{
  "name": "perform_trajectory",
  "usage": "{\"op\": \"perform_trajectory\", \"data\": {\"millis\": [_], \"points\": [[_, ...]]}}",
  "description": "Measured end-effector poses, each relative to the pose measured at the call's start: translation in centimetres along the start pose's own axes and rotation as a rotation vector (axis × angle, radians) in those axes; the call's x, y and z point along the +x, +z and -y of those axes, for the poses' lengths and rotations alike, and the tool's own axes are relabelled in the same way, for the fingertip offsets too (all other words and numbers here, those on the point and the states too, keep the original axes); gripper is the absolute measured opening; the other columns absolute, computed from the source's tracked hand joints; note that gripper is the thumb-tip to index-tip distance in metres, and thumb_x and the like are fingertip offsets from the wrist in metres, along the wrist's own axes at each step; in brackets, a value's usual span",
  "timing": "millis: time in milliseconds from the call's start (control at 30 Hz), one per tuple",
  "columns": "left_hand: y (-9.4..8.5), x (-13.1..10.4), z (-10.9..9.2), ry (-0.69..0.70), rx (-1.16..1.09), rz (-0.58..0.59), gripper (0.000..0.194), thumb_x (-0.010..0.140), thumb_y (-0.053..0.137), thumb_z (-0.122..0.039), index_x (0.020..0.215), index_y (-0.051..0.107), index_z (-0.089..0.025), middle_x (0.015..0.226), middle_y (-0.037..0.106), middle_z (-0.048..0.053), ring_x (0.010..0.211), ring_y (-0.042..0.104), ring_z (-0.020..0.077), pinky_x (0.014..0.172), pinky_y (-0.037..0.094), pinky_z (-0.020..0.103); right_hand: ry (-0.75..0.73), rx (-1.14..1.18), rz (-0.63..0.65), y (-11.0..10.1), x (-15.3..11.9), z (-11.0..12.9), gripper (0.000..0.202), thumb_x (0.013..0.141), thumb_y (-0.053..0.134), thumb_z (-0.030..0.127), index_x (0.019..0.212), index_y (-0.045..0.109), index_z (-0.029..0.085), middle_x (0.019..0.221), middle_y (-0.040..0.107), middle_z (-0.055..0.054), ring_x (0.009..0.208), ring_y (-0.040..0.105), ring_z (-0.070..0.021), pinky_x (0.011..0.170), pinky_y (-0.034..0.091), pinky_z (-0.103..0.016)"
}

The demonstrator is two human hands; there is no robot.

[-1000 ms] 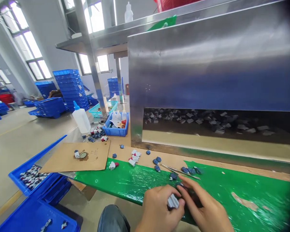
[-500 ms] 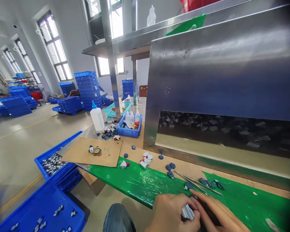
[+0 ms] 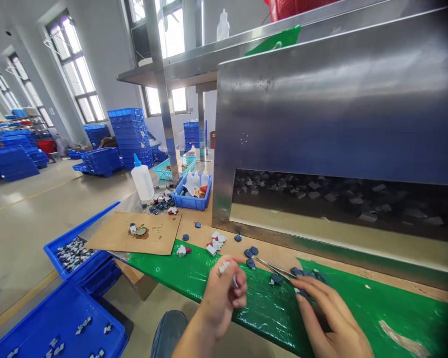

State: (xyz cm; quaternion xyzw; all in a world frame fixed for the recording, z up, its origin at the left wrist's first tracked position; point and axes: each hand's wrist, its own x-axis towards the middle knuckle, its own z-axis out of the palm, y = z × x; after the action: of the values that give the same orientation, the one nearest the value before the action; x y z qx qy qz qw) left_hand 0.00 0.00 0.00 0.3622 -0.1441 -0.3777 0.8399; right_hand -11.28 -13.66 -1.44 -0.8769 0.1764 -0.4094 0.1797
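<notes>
Clenching our left hand (image 3: 224, 293) on one small white-grey plastic piece (image 3: 224, 267), we are fingering one dark-blue piece (image 3: 300, 292) with our right hand (image 3: 330, 318) released.

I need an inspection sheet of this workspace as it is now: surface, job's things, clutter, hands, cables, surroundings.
Surface: green film over the bench front, brown board behind.
Job's things: small white part in the left hand; dark blue parts loose on the bench.
Clutter: tweezers, cardboard sheet, glue bottle, small blue tray.
Hands: left hand closed on the white part; right hand flat, fingertips at blue parts.
Cables: nothing seen.
Surroundings: steel housing, stacked blue crates, floor bins.
</notes>
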Motion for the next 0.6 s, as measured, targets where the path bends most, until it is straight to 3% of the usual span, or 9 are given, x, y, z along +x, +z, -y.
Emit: {"op": "perform_trajectory", "data": {"millis": [67, 167, 300, 433, 600], "points": [[-0.5, 0.2, -0.8, -0.07, -0.238, 0.022, 0.038, 0.072, 0.06, -0.05, 0.087, 0.048, -0.017, 0.057, 0.036, -0.006, 0.046, 0.028, 0.0045, 0.038, 0.016, 0.014, 0.0, -0.007, 0.035, 0.0, 0.0, 0.1, 0.025, 0.084, 0.04, 0.039, 0.099, 0.056, 0.028, 0.099, 0.065, -0.003, 0.091, 0.063, -0.0179, 0.06, 0.056, -0.025], [-0.6, 0.4, -1.4, -0.124, -0.41, 0.009, 0.027, 0.078, 0.054, -0.042, 0.08, 0.047, -0.016, 0.054, 0.032, -0.007, 0.043, 0.026, 0.0043, 0.037, 0.017, 0.013, -0.022, -0.029, 0.107, -0.2, 0.1, 0.5, 0.025, 0.084, 0.04, 0.04, 0.1, 0.055, 0.028, 0.093, 0.069, 0.0, 0.084, 0.065, -0.0159, 0.069, 0.057, -0.026], [-0.2, 0.3, -1.8, -0.103, -0.434, -0.035, 0.017, 0.08, 0.054, -0.032, 0.079, 0.048, -0.016, 0.058, 0.04, -0.005, 0.045, 0.035, 0.0043, 0.038, 0.024, 0.013, -0.058, -0.05, 0.143, -0.5, 0.5, 1.3, 0.025, 0.084, 0.04, 0.04, 0.1, 0.056, 0.028, 0.097, 0.068, 0.001, 0.088, 0.065, -0.0162, 0.068, 0.056, -0.026], [-0.2, 0.1, -2.1, -0.12, -0.428, -0.059, 0.017, 0.081, 0.052, -0.034, 0.082, 0.051, -0.017, 0.075, 0.054, -0.001, 0.059, 0.051, 0.0069, 0.041, 0.033, 0.014, -0.012, -0.045, 0.173, -0.7, 0.7, 1.5, 0.027, 0.084, 0.04, 0.041, 0.103, 0.056, 0.028, 0.099, 0.068, 0.0, 0.087, 0.064, -0.0168, 0.057, 0.054, -0.024], [-0.5, -0.1, -2.0, -0.158, -0.436, -0.05, 0.023, 0.088, 0.041, -0.036, 0.083, 0.054, -0.018, 0.091, 0.062, 0.003, 0.077, 0.062, 0.0121, 0.049, 0.046, 0.018, -0.01, -0.044, 0.172, -0.7, 0.5, 1.6, 0.027, 0.084, 0.041, 0.04, 0.106, 0.054, 0.03, 0.1, 0.067, 0.001, 0.088, 0.064, -0.0163, 0.055, 0.053, -0.024]]}}
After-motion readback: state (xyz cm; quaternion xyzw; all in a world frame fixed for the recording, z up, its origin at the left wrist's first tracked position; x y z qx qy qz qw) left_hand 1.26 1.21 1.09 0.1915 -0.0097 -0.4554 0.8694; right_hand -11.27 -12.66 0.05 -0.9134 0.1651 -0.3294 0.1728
